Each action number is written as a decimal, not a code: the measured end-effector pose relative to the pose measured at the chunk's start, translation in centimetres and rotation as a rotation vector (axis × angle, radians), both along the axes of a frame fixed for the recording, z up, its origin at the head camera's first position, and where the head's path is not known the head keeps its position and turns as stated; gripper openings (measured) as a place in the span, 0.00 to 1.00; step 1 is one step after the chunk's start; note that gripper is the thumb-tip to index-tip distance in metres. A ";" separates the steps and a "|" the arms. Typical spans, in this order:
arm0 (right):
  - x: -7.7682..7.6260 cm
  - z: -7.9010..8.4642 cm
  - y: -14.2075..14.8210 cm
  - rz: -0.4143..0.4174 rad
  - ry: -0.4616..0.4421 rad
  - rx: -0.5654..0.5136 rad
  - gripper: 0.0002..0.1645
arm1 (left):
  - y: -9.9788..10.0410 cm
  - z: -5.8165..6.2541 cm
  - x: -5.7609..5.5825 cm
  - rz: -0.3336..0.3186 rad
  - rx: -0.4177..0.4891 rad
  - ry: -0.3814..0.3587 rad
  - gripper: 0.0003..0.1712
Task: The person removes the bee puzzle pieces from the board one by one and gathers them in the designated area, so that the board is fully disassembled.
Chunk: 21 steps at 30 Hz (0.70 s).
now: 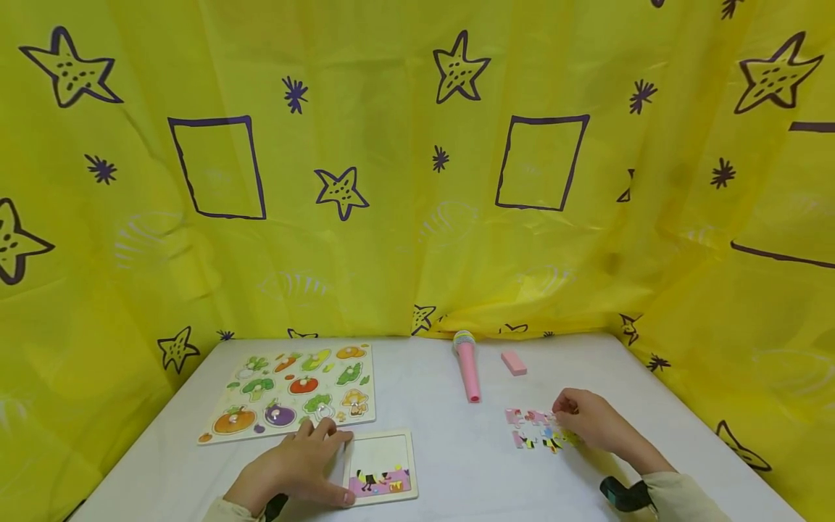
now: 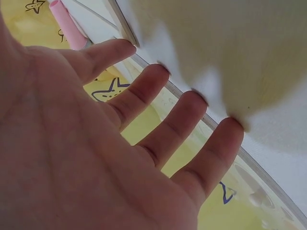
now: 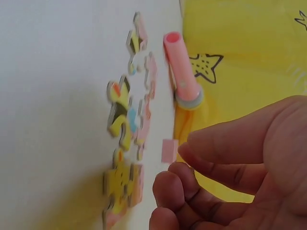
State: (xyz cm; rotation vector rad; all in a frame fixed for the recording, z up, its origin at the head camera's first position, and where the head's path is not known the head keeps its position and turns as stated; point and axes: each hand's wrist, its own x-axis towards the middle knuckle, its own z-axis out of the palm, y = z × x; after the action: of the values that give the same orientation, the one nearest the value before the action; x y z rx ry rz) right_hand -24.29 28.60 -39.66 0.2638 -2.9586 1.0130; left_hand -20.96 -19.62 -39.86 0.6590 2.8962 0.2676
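Note:
My left hand [image 1: 296, 464] rests at the left side of a small wooden puzzle tray [image 1: 413, 464], its fingers extended and its thumb at the lower corner. Joined pink puzzle pieces [image 1: 378, 482] with a bee picture fill the tray's lower part. In the left wrist view the fingertips touch a pale edge. Loose jigsaw pieces [image 1: 551, 439] lie at the right. Over their right end hovers my right hand [image 1: 590, 419], fingers loosely bent and thumb near the index finger. Between these fingers [image 3: 180, 179] I see nothing held. Beneath the hand is a yellow piece [image 3: 117, 184].
A vegetable peg board [image 1: 296, 384] lies behind my left hand. Farther back are a pink toy microphone [image 1: 470, 373] and a pink block [image 1: 514, 362]. A yellow curtain [image 1: 391, 254] with drawn stars borders the white table [image 1: 450, 449].

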 end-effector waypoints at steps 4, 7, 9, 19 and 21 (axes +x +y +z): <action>0.0 0.4 -0.9 0.022 0.004 -0.045 0.02 | -0.1 0.1 0.1 0.003 -0.004 -0.017 0.51; 0.0 0.6 -1.4 0.038 0.012 -0.065 0.02 | -0.1 0.2 0.1 0.009 -0.010 -0.030 0.52; 0.1 0.6 -1.7 0.042 0.016 -0.075 0.02 | -0.1 0.2 0.1 0.005 -0.012 -0.031 0.52; 0.3 0.7 -3.9 0.220 0.074 -0.173 0.03 | 0.2 0.3 0.2 0.033 -0.015 -0.027 0.54; 0.2 0.7 -4.7 0.255 0.081 -0.184 0.04 | 0.2 0.3 0.2 0.033 -0.016 -0.025 0.54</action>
State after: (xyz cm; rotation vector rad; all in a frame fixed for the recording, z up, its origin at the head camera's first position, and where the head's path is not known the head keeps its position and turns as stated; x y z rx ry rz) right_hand -24.06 23.88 -38.95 0.6741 -2.7846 1.2574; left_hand -20.79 -19.38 -39.60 0.6011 2.8842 0.2547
